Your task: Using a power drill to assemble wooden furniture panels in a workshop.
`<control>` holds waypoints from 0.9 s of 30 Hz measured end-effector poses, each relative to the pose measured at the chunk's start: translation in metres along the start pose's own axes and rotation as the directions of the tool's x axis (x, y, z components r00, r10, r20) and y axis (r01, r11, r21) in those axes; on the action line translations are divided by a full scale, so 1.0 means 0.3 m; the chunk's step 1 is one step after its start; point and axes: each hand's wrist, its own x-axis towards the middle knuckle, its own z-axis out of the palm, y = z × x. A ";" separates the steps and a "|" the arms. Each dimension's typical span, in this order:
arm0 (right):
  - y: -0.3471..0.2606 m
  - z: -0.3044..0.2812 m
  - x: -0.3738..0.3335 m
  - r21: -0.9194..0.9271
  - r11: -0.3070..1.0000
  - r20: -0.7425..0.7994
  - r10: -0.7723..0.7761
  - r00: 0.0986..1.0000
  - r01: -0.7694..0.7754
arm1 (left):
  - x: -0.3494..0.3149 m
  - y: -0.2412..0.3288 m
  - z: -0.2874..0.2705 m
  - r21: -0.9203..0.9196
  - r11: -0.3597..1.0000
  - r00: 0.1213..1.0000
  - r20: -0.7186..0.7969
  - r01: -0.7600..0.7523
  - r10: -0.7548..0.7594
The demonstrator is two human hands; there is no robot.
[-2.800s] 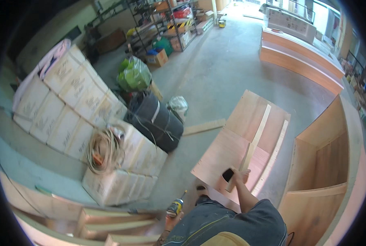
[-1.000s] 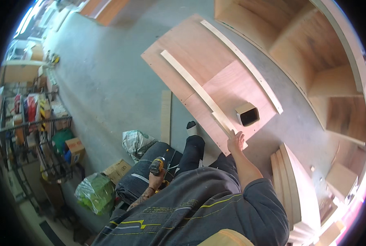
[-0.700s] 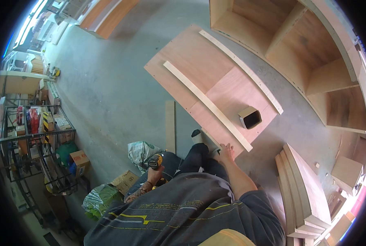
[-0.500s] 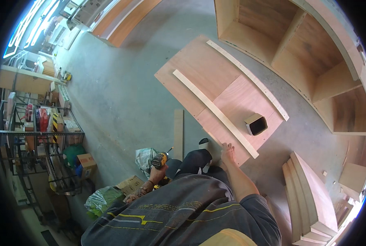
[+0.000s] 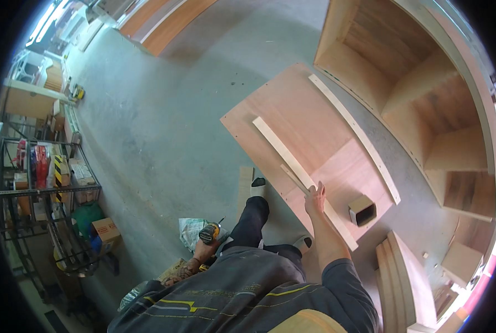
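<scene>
My left hand [image 5: 203, 251] is closed round the grip of a yellow and black cordless drill [image 5: 209, 233], its bit pointing forward, low at my left side. My right hand [image 5: 316, 198] is shut on one end of a thin wooden strip [image 5: 294, 178]. The strip lies over the plywood panel [image 5: 276, 102], close beside a longer pale batten [image 5: 278, 143]. A second batten [image 5: 354, 129] runs along the panel's far right edge. On the panel's near right part stands a small open box [image 5: 362, 211].
A large open wooden cabinet [image 5: 409, 116] stands at the right, with stacked boards [image 5: 401, 277] nearer me. A metal rack [image 5: 42, 191] and a cardboard box [image 5: 107, 233] are at the left. A loose board [image 5: 244, 186] and a plastic bag [image 5: 189, 230] lie on the floor [image 5: 164, 127].
My right hand has moved forward from the panel's near edge to over the panel, bringing the thin strip beside the batten. My left hand still holds the drill; one foot has stepped forward.
</scene>
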 end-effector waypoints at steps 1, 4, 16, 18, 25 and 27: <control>-0.030 0.009 0.050 -0.010 1.000 0.021 0.011 1.000 -0.011 | 0.025 0.016 -0.037 0.008 1.000 1.000 -0.014 -0.019 0.019; -0.072 0.057 0.170 0.003 0.999 0.070 0.040 0.997 -0.040 | 0.131 0.027 -0.133 0.019 0.995 0.993 -0.059 -0.101 0.102; -0.155 0.191 0.104 0.217 0.876 0.168 0.401 0.901 -0.430 | 0.391 0.097 -0.213 -0.235 0.938 0.959 0.185 0.256 -0.216; -0.021 0.279 0.042 0.039 0.949 0.085 0.309 0.947 -0.313 | 0.386 0.178 -0.151 -0.411 0.854 0.933 0.295 0.318 -0.206; -0.312 0.297 -0.006 -0.246 0.938 0.016 0.257 0.966 -0.245 | 0.446 0.113 -0.275 -0.227 0.929 0.936 0.265 0.294 -0.231; -0.310 0.285 -0.049 -0.181 0.948 0.075 0.280 0.957 -0.263 | 0.457 0.117 -0.261 -0.146 0.961 0.942 0.280 0.234 -0.187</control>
